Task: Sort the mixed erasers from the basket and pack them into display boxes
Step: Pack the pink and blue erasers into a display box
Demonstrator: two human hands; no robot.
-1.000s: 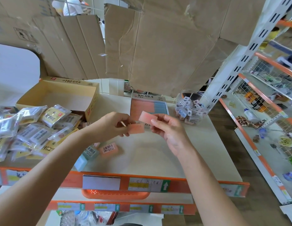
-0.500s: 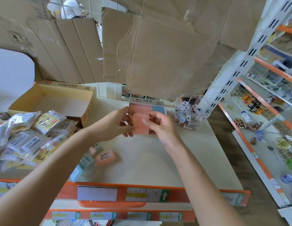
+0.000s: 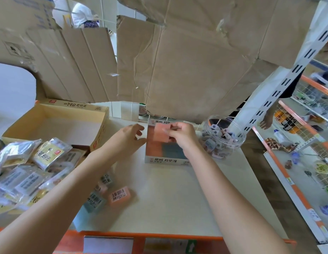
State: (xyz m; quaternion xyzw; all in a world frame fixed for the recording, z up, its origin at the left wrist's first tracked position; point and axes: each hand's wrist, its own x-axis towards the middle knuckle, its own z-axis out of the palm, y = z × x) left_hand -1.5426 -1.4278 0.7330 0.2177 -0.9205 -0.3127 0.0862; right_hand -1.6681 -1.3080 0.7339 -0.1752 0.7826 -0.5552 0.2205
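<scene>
One pink eraser [image 3: 159, 134] is pinched between thumb and fingertips of the right grip [image 3: 183, 138], held upright just above the far end of the display box [image 3: 165, 160]. That box sits near the far edge of the tabletop [image 3: 168, 198], about midway along it. Its white front wall reads "로버 지우개" in black, and the same words show in part on its back flap. Inside, pink erasers fill the left side and blue ones the right.

The left grip [image 3: 126, 138] holds nothing: its fingers are relaxed and apart, just beside the box's left wall, though whether they touch it cannot be told.

Nearer the front edge, left of centre, lie loose erasers. A pink one [image 3: 120, 196] carries a barcode sticker marked "4B", and a blue one [image 3: 94, 201] touching its left side has a barcode too.

Right of the display box stands a clear round jar [image 3: 207, 129] holding small wrapped pieces. At the far left corner is an open yellow carton [image 3: 73, 105] with red Korean print along its back flap, too skewed to read. Shiny packets [image 3: 47, 154] with yellow labels are heaped along the left edge.
</scene>
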